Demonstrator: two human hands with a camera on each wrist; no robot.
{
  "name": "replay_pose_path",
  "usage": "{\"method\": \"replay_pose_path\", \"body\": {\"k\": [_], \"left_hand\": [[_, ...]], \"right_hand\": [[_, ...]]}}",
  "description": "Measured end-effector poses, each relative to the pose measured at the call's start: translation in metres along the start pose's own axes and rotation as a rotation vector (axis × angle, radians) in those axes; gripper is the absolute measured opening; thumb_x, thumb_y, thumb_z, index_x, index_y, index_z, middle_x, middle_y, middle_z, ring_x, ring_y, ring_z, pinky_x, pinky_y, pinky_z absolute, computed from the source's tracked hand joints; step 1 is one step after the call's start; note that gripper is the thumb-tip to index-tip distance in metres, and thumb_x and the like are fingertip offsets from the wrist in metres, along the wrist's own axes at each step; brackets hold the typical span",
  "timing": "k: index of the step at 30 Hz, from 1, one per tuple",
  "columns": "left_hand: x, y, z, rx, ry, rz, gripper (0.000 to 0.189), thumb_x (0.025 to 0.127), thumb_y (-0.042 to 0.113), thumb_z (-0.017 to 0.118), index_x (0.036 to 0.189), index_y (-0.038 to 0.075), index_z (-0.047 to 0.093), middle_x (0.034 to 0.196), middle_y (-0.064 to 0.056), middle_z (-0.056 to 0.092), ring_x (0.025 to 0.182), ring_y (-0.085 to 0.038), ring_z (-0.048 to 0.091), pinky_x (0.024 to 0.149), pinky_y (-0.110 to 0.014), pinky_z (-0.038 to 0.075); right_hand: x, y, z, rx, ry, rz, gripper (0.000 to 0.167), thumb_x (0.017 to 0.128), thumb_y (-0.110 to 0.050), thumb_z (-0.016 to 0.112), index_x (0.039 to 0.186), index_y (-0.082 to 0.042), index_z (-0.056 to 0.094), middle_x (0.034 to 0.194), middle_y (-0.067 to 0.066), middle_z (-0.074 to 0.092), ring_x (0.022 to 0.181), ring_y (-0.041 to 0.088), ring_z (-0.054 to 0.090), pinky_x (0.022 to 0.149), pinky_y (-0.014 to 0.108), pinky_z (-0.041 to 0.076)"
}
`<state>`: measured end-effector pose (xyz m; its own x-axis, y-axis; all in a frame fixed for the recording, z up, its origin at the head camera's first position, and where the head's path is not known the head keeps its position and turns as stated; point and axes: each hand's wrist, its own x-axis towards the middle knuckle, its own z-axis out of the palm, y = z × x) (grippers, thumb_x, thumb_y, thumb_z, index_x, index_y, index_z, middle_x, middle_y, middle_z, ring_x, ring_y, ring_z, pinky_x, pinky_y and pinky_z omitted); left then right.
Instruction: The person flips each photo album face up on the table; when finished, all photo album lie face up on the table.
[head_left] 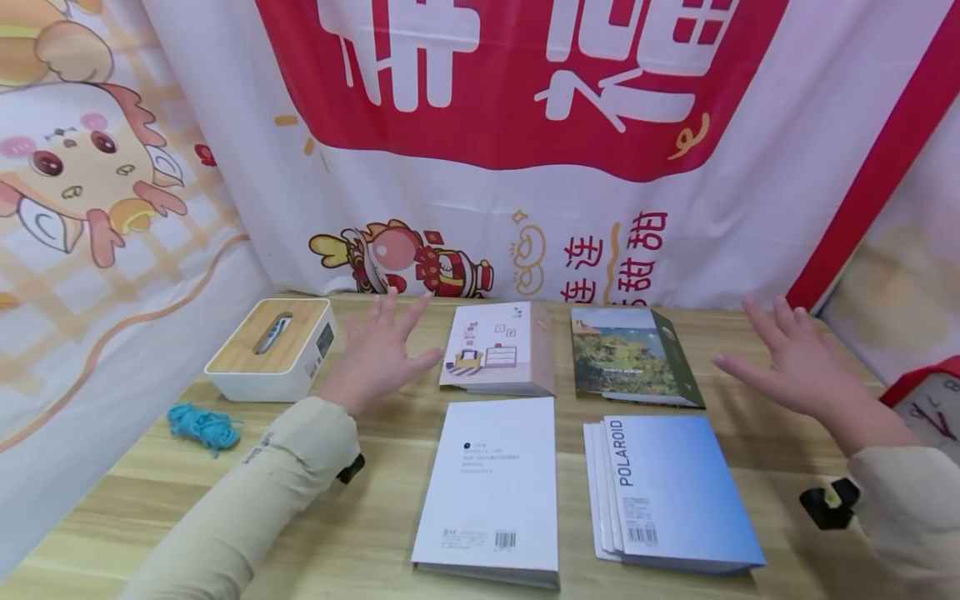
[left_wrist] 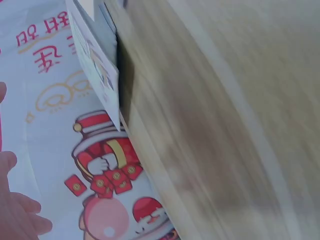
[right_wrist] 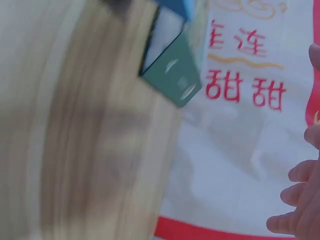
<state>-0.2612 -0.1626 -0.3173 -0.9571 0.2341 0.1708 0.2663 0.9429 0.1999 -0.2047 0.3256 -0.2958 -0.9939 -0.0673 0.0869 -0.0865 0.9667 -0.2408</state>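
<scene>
My left hand (head_left: 381, 354) hovers over the table with fingers spread, between the tissue box and a white illustrated photo album (head_left: 491, 346). Fingers spread too, my right hand (head_left: 798, 362) is held up to the right of a landscape-covered album (head_left: 622, 354), whose green spine (right_wrist: 175, 72) shows in the right wrist view. Neither hand holds anything. Nearer to me lie a plain white album (head_left: 491, 483), its back cover with a barcode facing up, and a blue album (head_left: 678, 492) marked POLAROID. In the left wrist view the illustrated album (left_wrist: 97, 65) stands out above the wood.
A white tissue box (head_left: 262, 387) with a wooden lid stands at the back left. In front of it is a bundle of blue yarn (head_left: 204, 427). A red-framed clock (head_left: 930, 408) sits at the right edge. Printed cloth (head_left: 420, 192) hangs behind the wooden table (head_left: 375, 517).
</scene>
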Motion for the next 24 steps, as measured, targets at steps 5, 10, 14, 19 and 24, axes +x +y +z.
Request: {"method": "replay_pose_path", "body": {"k": [5,10,14,19,24], "left_hand": [[0.005,0.017,-0.005,-0.057,-0.002,0.033,0.084,0.081,0.067,0.048,0.147,0.041,0.003,0.155,-0.012,-0.004,0.141,-0.038,-0.001,0.105,-0.065,-0.009],[0.010,0.033,-0.009,-0.126,-0.010,0.054,0.083,0.082,0.059,0.055,0.147,0.041,0.006,0.156,-0.012,-0.003,0.141,-0.036,-0.001,0.108,-0.063,-0.002],[0.014,0.042,-0.009,-0.136,-0.009,0.095,0.082,0.083,0.054,0.057,0.148,0.038,0.010,0.156,-0.013,0.002,0.142,-0.033,0.003,0.111,-0.058,0.002],[0.016,0.054,-0.007,-0.196,0.000,0.140,0.081,0.082,0.048,0.061,0.148,0.035,0.016,0.155,-0.013,0.008,0.140,-0.037,0.012,0.108,-0.059,0.017],[0.018,0.066,-0.006,-0.243,-0.019,0.172,0.076,0.083,0.041,0.063,0.147,0.032,0.022,0.155,-0.012,0.013,0.136,-0.037,0.025,0.104,-0.057,0.029]], "right_hand": [[0.005,-0.021,-0.006,0.068,-0.030,0.005,0.101,0.081,-0.066,0.049,0.149,-0.013,-0.004,0.149,0.031,-0.008,0.135,0.051,-0.007,0.091,0.077,0.012],[0.012,-0.037,-0.006,0.142,-0.029,-0.012,0.099,0.083,-0.064,0.049,0.149,-0.013,-0.004,0.151,0.027,-0.004,0.137,0.047,-0.003,0.095,0.075,0.015],[0.017,-0.049,-0.002,0.194,-0.015,-0.013,0.099,0.082,-0.065,0.049,0.149,-0.015,-0.004,0.153,0.023,-0.002,0.138,0.045,0.001,0.099,0.071,0.014],[0.022,-0.062,0.004,0.258,-0.026,0.000,0.101,0.080,-0.069,0.047,0.149,-0.017,-0.004,0.154,0.019,0.000,0.138,0.045,0.005,0.102,0.068,0.014],[0.025,-0.071,0.012,0.305,-0.018,-0.023,0.097,0.082,-0.067,0.047,0.149,-0.018,-0.003,0.154,0.019,0.006,0.131,0.051,0.022,0.100,0.065,0.026]]}}
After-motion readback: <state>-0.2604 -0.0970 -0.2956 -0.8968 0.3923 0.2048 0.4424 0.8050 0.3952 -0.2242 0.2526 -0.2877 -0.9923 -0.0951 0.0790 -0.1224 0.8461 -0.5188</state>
